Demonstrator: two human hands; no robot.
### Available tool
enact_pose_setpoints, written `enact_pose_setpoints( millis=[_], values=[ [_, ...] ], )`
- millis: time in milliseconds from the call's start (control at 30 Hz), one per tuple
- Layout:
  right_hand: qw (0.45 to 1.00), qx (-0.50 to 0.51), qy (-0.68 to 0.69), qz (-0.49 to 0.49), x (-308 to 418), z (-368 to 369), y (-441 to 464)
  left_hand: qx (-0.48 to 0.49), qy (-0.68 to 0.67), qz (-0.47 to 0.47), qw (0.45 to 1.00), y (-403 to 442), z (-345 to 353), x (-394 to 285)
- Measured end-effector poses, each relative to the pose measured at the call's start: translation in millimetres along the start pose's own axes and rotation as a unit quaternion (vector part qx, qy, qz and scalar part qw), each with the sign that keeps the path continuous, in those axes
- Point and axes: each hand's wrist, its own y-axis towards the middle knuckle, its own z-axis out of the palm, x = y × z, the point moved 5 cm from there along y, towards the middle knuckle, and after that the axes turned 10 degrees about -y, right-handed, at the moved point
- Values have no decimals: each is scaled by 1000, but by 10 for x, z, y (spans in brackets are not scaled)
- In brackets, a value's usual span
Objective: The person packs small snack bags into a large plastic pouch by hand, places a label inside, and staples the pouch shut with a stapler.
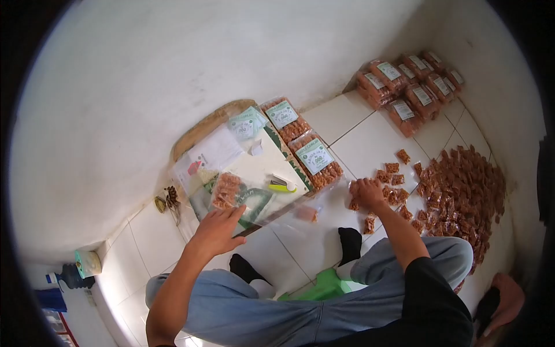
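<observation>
From where I stand, the left hand [218, 231] reaches over the near edge of the low board [269, 159], thumb and forefinger spread apart, fingertips right at the lower end of a clear bag [226, 189] of small snack packets lying toward the board's near left corner. A green stapler [282, 184] sits close to the near right corner, and a pile of printed labels [247, 123] lies at the far right one. Two filled, labelled bags [315, 160] line the right edge. Beyond that edge, the right hand [367, 194] is down among loose packets [399, 196] on the tiled floor [358, 147], fingers curled over one; I can't tell whether they grip it
</observation>
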Motion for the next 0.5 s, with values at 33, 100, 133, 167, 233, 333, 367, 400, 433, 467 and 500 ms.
enact_pose_setpoints(
  millis=[33,100,133,167,233,333,367,400,433,467,500],
  values=[
    [991,-57,109,51,-91,-88,-10,0,5,-11,1000,0,-26,-34],
    [965,-100,218,109,-164,-44,-132,14,7,-17,1000,-85,12,-40],
    [921,-71,343,169,-389,103,-56,-3,13,-5,1000,-39,27,-34],
    [856,-35,464,224,-527,270,-48,-14,18,2,1000,-52,35,-35],
    [727,34,670,148,-554,52,22,-30,22,10,999,-29,-6,-40],
    [469,86,873,102,-361,-664,-114,-77,25,52,995,-9,-49,-138],
    [476,82,870,102,-281,-946,-175,-94,-3,63,994,26,-61,-181],
    [440,71,893,59,-218,-1190,-207,-110,-32,75,991,66,-72,-236],
    [398,63,915,17,-124,-1408,-272,-114,-35,77,990,97,-76,-314],
    [402,61,914,16,-38,-1611,-355,-125,-123,78,981,158,-98,-411],
    [416,59,907,3,44,-1830,-427,-136,-212,78,964,239,-108,-517]
  ],
)
